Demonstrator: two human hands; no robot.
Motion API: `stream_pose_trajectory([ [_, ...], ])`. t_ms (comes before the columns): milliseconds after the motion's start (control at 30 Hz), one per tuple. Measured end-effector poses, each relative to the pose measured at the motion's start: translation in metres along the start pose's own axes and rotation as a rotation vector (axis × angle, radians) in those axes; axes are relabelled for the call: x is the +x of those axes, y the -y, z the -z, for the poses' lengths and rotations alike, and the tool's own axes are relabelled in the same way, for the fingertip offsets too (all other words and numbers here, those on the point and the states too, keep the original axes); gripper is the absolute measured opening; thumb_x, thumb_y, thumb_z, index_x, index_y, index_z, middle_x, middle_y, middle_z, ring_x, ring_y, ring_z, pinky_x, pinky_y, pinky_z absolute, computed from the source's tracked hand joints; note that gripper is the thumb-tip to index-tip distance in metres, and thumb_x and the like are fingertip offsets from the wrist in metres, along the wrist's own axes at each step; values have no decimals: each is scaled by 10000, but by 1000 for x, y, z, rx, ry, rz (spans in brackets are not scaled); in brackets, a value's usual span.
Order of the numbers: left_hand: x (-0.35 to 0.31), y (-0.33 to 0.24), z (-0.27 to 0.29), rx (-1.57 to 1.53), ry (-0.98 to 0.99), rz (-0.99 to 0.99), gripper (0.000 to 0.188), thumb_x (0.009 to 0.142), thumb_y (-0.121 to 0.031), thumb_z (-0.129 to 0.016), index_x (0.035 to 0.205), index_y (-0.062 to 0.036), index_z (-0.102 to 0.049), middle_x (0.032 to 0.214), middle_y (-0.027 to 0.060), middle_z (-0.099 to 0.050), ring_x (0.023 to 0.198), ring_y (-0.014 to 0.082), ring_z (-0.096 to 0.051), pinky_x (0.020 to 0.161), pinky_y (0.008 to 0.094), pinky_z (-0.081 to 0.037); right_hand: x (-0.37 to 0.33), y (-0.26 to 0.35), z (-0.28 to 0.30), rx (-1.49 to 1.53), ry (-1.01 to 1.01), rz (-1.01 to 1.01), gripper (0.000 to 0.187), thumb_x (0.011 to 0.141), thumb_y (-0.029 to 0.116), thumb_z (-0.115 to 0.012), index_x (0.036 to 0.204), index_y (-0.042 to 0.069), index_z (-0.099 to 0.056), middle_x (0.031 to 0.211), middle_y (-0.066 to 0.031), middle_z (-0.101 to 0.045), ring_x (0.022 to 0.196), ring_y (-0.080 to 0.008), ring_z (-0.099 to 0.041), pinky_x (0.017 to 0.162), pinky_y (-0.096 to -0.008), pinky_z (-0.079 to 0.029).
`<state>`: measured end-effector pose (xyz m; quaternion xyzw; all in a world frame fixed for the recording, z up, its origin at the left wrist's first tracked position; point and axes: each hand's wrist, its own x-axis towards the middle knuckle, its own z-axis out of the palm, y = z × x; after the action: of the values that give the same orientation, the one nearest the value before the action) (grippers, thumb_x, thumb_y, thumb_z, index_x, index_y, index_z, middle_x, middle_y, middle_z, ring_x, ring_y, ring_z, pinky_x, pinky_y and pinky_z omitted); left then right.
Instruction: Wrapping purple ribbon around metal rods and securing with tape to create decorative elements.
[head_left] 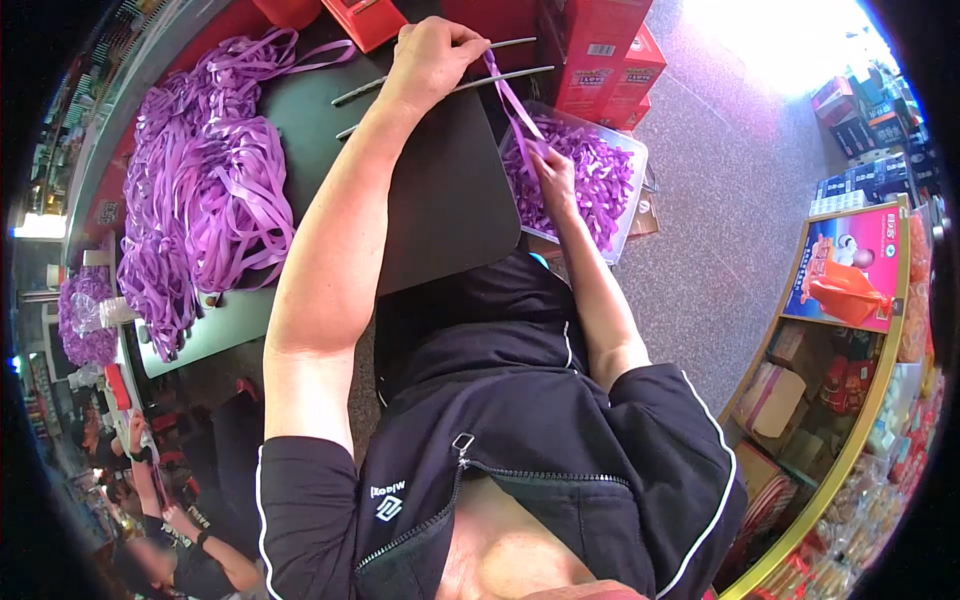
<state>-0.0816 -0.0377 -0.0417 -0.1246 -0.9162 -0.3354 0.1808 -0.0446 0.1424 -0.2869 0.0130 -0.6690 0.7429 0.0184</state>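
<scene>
Far left of the left hand: a heap of purple ribbon (215,200), long flat loops tangled over one another, draped on the dark tabletop (445,195). Surface sheen suggests a smooth, satin-like weave. Judged light and limp; likely to slide and snag in its own loops rather than break. Best hold: a single loop at the heap's edge, such as the one trailing toward the left hand, not a fistful from the middle.

Left hand (428,62): thumb and forefinger pressed together, pinching the upper end of one purple strap (510,100). Two thin metal rods (520,77) pass under this hand and wrist, their tips out to its right; whether they touch the hand, cannot tell.

The purple strap spans between the hands, below and right of the left fingertips, two flat strands showing. Looks near taut, so flexible along its width, probably little stretch. Sensible grip: flat across the ends, thumb over finger, as a slick edge could slip.

Right hand (555,180): closed on the strap's lower end, thumb against fingers. Beneath and around it, short purple pieces (605,185) fill a translucent plastic bin (637,160); loose, light, easily scooped. Beyond this hand, red cartons (585,88).
</scene>
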Motion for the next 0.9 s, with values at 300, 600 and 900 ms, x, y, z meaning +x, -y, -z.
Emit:
stream_pose_trajectory([
  [300, 2, 2, -1, -22, 23, 49, 206, 760, -252, -641, 854, -79, -702, 745, 128, -661, 740, 273, -634, 764, 349, -474, 26, 3, 12, -513, -150, 121, 249, 781, 158, -647, 1003, 44, -648, 811, -119, -669, 698, -204, -642, 639, -306, -497],
  [600, 2, 6, 3, -10, 88, 54, 302, 782, -286, -646, 926, -21, -668, 902, 130, -655, 823, 190, -620, 765, 294, -447, -15, -42, 13, -550, 1, 144, 208, 797, 154, -628, 988, 83, -584, 828, -127, -650, 788, -271, -644, 679, -350, -501],
  [900, 2, 6, 1, 31, 90, 75, 298, 785, -291, -645, 941, -39, -670, 898, 124, -658, 824, 194, -624, 772, 296, -450, -43, -28, 17, -590, 2, 354, 167, 800, 102, -616, 952, 70, -553, 865, -115, -598, 777, -279, -612, 658, -343, -496],
])
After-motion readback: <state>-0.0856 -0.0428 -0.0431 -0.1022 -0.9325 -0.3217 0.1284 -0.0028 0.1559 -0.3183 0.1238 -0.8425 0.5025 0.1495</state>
